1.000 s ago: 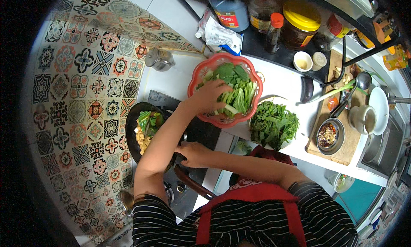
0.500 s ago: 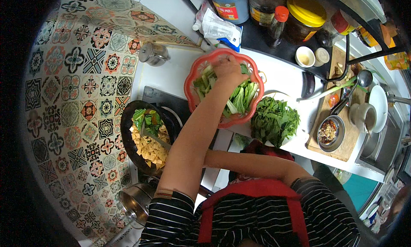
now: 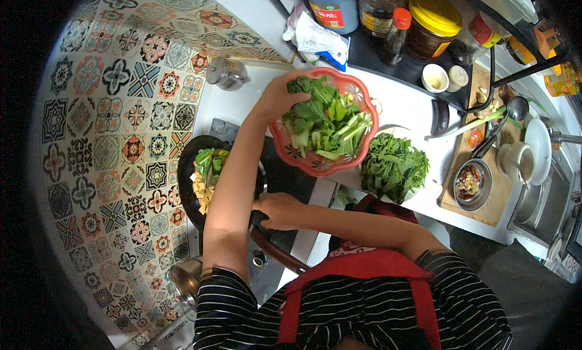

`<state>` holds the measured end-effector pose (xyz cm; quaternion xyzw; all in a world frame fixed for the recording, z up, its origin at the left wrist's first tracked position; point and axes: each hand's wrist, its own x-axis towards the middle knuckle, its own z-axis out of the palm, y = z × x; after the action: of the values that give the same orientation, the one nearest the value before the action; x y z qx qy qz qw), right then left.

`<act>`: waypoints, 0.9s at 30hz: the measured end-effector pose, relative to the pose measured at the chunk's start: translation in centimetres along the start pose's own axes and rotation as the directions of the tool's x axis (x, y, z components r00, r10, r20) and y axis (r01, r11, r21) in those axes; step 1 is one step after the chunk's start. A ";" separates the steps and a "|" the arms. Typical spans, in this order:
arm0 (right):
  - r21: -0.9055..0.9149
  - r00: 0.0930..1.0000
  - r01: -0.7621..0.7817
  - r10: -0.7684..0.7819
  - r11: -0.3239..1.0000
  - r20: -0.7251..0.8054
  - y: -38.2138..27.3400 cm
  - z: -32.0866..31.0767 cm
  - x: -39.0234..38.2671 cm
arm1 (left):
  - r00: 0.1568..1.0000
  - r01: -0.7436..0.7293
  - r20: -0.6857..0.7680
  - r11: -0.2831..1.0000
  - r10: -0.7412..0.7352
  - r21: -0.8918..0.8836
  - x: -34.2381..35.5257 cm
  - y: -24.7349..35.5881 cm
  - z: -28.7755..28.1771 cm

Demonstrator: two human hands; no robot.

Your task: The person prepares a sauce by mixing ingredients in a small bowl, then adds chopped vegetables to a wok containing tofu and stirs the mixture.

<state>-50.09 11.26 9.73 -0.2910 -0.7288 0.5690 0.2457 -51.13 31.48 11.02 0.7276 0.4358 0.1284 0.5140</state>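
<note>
My left hand (image 3: 282,99) is at the left side of the red scalloped basket (image 3: 280,148), its fingers closed round a bunch of cut leafy greens (image 3: 312,88). More chopped greens with pale stalks lie in the basket. My right hand (image 3: 280,211) is closed on the black handle of a spatula (image 3: 259,219), beside the wok. My left forearm crosses over the wok (image 3: 188,199) and hides part of it, with the spatula's far end. Yellowish tofu cubes (image 3: 202,192) and some green leaves (image 3: 209,162) show inside. The wok's brown handle (image 3: 279,253) points toward me.
Shredded greens on a white plate (image 3: 394,168) sit right of the basket. Farther right, a cutting board (image 3: 494,207) bears a metal bowl of sauce (image 3: 471,185). Jars and bottles (image 3: 397,36) line the black shelf behind. A metal pot (image 3: 187,280) stands at lower left, a glass jar (image 3: 225,74) at far left.
My left hand has moved from inside the basket to its left side, lifting a bunch of greens. My right hand, hidden before behind my left forearm, now shows on the spatula handle.
</note>
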 end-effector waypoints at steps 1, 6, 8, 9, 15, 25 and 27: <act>-0.012 1.000 -0.007 0.008 1.000 0.013 -0.1 0.1 0.0 | 0.999 0.038 -0.031 0.999 -0.039 -0.030 -0.4 0.0 -0.4; -0.037 0.999 -0.038 0.038 0.999 0.013 -0.5 0.6 -0.1 | 0.992 0.037 -0.114 0.988 -0.055 -0.150 -1.8 0.6 -1.4; -0.085 1.000 -0.004 0.004 0.996 0.001 0.0 1.4 0.2 | 0.990 -0.019 -0.138 0.969 -0.016 -0.248 -2.2 0.0 -1.5; -0.108 1.000 0.013 -0.013 0.994 -0.005 0.3 1.8 0.2 | 0.987 -0.024 -0.157 0.951 -0.026 -0.308 -2.3 -0.3 -1.4; -0.223 0.991 -0.123 0.107 0.967 -0.083 0.1 2.5 0.2 | 0.967 -0.017 -0.218 0.817 -0.134 -0.576 -3.0 0.0 -1.5; -0.249 0.973 -0.198 0.158 0.948 -0.169 0.8 4.3 0.6 | 0.981 0.061 0.104 0.247 0.164 -0.967 -5.0 -2.3 -1.0; -0.227 0.973 -0.191 0.153 0.955 -0.175 0.6 4.4 0.5 | 0.979 -0.007 0.034 0.199 0.202 -0.980 -5.4 -3.2 -0.7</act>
<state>-53.39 8.68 8.12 -0.4246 -0.7432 0.4707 0.2138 -56.41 28.07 9.97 0.2766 0.1658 0.3515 0.8789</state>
